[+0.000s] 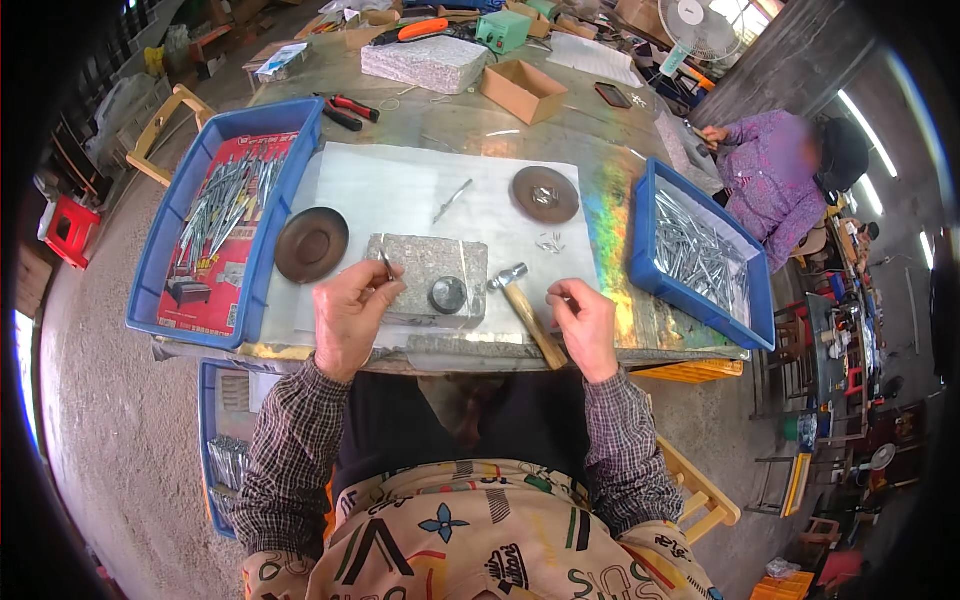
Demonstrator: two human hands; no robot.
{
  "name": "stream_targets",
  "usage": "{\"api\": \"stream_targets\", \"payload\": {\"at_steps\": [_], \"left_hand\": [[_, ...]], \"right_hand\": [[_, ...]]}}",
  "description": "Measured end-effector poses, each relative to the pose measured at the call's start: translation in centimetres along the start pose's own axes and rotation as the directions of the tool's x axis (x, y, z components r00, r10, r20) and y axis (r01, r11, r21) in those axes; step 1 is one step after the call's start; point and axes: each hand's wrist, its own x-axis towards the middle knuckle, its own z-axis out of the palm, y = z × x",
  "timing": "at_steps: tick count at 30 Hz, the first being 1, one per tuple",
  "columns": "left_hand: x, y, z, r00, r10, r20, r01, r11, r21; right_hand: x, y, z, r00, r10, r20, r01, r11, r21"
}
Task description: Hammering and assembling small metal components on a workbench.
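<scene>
My left hand [352, 312] is closed in a pinch on a slim metal piece [387, 264], above the left edge of a grey stone block [418, 256]. On the block sits a small dark round metal disc [448, 294]. My right hand [587, 327] has its fingertips pressed together beside a wooden-handled hammer [532, 322]; anything between them is too small to make out. The hammer's head rests near the block's right side. Two brown round dishes [311, 245] lie on the white sheet [375, 170], the right one holding small metal bits. Tiny pins [550, 243] and another slim metal piece [453, 200] lie there too.
Blue trays of slim metal pieces stand left [138, 300] and right [690, 308]. Behind are pliers [352, 108], a foam block [425, 65], a cardboard box [524, 92] and a phone [613, 95]. A person [775, 165] sits at the right, past the tray.
</scene>
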Motion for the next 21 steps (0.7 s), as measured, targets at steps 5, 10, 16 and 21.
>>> {"api": "stream_targets", "payload": {"at_steps": [5,10,16,21], "left_hand": [[-0.2,0.9,0.6,0.957,-0.256,0.134,0.289,0.851,-0.439],[-1.0,1.7,1.5,0.939,-0.27,0.211,0.343,0.718,-0.606],[-2.2,2.5,2.5,0.891,-0.346,0.293,0.44,0.506,-0.742],[-2.8,2.8,2.6,0.878,-0.346,0.332,0.46,0.41,-0.788]], "right_hand": [[-1.2,-2.8,0.9,0.999,-0.012,0.05,0.003,0.986,0.166],[-2.4,-5.9,2.6,0.987,0.001,0.163,-0.073,0.895,0.44],[-3.3,-8.0,4.2,0.972,0.031,0.231,-0.162,0.803,0.574],[-3.7,-8.1,5.1,0.985,-0.011,0.172,-0.096,0.791,0.604]]}}
